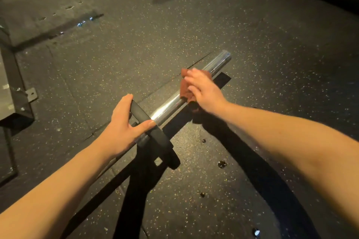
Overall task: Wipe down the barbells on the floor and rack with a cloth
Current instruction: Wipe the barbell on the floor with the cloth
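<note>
In your head view the barbell (169, 104) lies across the speckled floor (272, 60). Your left hand (124, 124) grips the black disc (160, 140) at the sleeve's base (thumb toward the chrome). Your right hand (205, 91), fingers nearly straight, presses the brown cloth (183, 89) onto the sleeve.

Glossy chrome barbell sleeve (196, 87), rust-brown cloth (184, 91), matt speckled rubber floor (136, 44)

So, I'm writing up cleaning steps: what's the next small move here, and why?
Probably slide the cloth outward toward the far end of the barbell. The right hand presses it midway along the shiny metal, bare metal shows beyond, and the left hand grips the black disc.
</note>
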Tool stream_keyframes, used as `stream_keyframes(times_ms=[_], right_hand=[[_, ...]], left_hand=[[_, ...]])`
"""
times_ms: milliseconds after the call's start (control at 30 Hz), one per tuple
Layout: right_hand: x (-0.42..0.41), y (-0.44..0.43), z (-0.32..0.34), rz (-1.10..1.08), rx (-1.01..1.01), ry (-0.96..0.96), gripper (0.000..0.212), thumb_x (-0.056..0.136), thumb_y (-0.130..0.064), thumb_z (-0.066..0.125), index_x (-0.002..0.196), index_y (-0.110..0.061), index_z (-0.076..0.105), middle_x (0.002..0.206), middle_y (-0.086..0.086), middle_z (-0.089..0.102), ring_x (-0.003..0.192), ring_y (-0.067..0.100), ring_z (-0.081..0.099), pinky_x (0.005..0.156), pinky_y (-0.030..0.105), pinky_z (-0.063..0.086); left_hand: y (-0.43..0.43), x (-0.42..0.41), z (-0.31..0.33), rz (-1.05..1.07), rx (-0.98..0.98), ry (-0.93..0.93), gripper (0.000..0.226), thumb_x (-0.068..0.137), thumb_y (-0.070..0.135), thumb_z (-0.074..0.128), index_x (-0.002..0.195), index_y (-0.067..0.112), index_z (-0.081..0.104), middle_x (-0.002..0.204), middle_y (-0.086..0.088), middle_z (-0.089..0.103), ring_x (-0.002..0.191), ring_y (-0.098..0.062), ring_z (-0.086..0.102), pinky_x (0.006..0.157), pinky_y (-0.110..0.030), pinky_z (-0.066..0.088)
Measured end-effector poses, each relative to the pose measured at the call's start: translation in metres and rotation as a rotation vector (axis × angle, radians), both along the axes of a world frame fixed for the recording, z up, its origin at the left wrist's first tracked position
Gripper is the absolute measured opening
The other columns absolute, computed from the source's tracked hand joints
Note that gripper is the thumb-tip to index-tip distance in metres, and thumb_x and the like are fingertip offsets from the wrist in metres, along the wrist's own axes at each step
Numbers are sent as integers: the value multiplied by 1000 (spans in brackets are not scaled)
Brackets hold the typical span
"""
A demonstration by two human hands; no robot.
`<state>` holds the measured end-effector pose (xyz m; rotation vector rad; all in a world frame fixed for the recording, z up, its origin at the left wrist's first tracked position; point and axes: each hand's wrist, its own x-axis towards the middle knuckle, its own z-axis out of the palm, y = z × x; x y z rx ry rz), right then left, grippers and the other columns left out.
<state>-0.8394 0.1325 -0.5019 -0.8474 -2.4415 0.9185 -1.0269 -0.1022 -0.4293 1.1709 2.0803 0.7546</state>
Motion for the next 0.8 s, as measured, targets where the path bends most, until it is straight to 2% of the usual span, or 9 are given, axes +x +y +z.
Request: stream_keyframes(times_ms=[67,167,300,367,433,533,600,733,800], right_hand=[[13,46,14,-178,-14,-46,36,107,-15,46,142,-13,57,163,5,36,155,21,22,129,41,13],[20,81,23,-425,-113,-75,42,111,-15,39,152,-11,46,170,5,17,158,21,9,126,29,2],[-6,42,9,-619,-203,0,48,112,-22,33,160,-19,33,172,-2,6,158,17,6,129,39,7],[-7,2,-2,-579,-226,52,50,112,-22,35,161,-22,30,172,-4,3,158,13,1,126,35,0],[-5,-41,-10,-432,-239,109,52,110,-17,40,161,-23,29,172,-6,3,157,9,-5,123,31,-3],[2,-86,-23,-176,-260,184,57,107,-4,46,160,-21,33,172,-7,8,156,4,-5,127,30,6],[4,-83,-27,-112,-266,235,58,104,3,48,157,-17,39,170,-7,14,156,3,0,127,28,13],[0,-21,-13,-261,-358,288,48,104,3,48,150,-10,50,168,-3,24,154,1,11,124,17,14],[-2,24,-6,-372,-300,228,42,105,-1,48,145,-10,57,166,-1,30,154,6,16,125,20,13]], left_hand=[[-4,-1,-4,-18,4,24,110,77,65,68,162,24,11,166,7,15,153,-19,21,126,-49,23],[-5,3,-6,-46,17,52,111,78,65,67,162,24,7,167,7,10,155,-19,13,126,-53,21],[-6,6,-8,-64,32,46,107,83,66,65,161,27,3,167,12,5,155,-21,10,126,-55,20],[-5,5,-10,-65,35,43,108,84,70,65,161,26,3,166,12,6,155,-21,10,126,-55,20],[-2,4,-9,-49,26,41,113,79,77,61,162,25,4,166,12,7,154,-19,12,126,-54,20],[0,2,-8,-23,26,9,119,70,81,59,161,28,5,163,15,11,152,-20,17,125,-54,23],[-2,4,-8,-1,24,-13,120,67,82,60,161,30,6,162,16,12,152,-21,20,125,-53,24],[-1,5,-9,-7,24,-1,110,74,72,64,160,33,7,151,27,16,148,-18,23,124,-51,25],[-2,5,-9,-13,25,7,110,74,74,64,159,34,7,151,25,16,149,-19,23,124,-52,25]])
